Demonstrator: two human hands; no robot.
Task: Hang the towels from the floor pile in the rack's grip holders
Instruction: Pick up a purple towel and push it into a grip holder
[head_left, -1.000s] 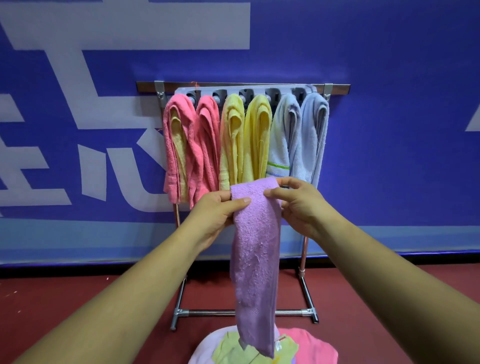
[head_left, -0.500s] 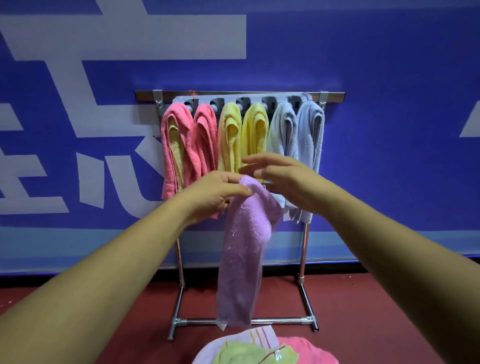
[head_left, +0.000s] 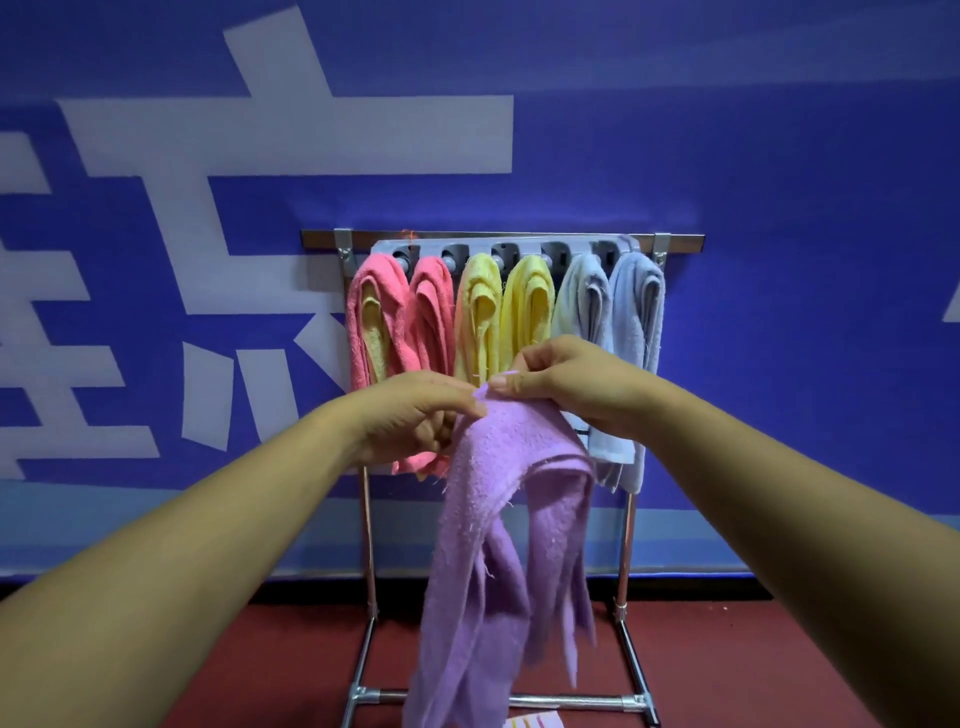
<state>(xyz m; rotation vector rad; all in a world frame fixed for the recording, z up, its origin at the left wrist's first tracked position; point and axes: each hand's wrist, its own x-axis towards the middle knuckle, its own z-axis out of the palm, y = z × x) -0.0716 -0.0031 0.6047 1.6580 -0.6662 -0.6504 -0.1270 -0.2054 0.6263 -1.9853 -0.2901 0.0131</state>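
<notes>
Earlier a single strip, the purple towel (head_left: 498, 519) is now pinched doubled by left hand (head_left: 415, 415) and right hand (head_left: 566, 384) before the rack (head_left: 519, 240).

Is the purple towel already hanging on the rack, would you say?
No, the left hand and right hand hold the purple towel before the rack.

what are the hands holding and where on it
Both the left hand and the right hand pinch the purple towel at its top, side by side; the rest hangs down in front of the rack.
</notes>
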